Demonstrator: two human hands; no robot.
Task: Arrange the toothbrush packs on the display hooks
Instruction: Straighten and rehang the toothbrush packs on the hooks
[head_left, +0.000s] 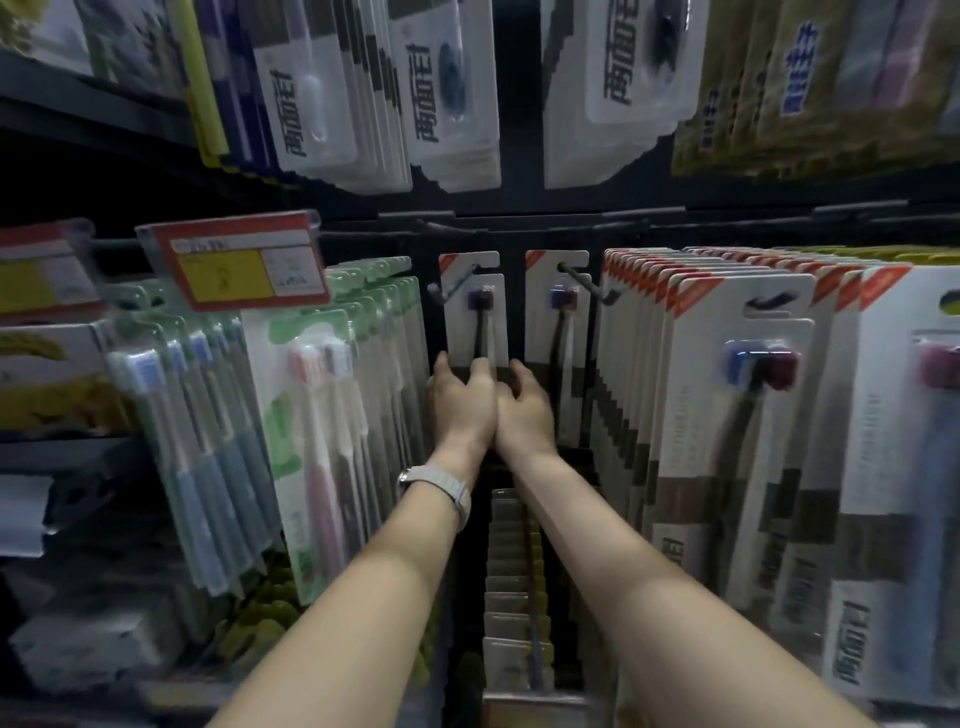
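Price tag (234, 260): red and yellow, clipped at the front of the left hook, above green-carded toothbrush packs (306, 415).
My left hand (462, 400): watch (436, 486) on the wrist, fingers (441, 364) reaching up and curling round the lower edge of the left toothbrush pack (475, 306), thumb side against my other hand.
Left toothbrush pack: white card, dark-handled brush, hanging far back on its display hook (457, 283).
My right hand (524, 405): touching the left hand, fingers loosely curled at the same pack's lower right corner; whether they grip it, I cannot tell.
Second pack (558, 312): hanging alone on the next hook (587, 283), just right.
Full row of packs (727, 415): crowded together on the far right.
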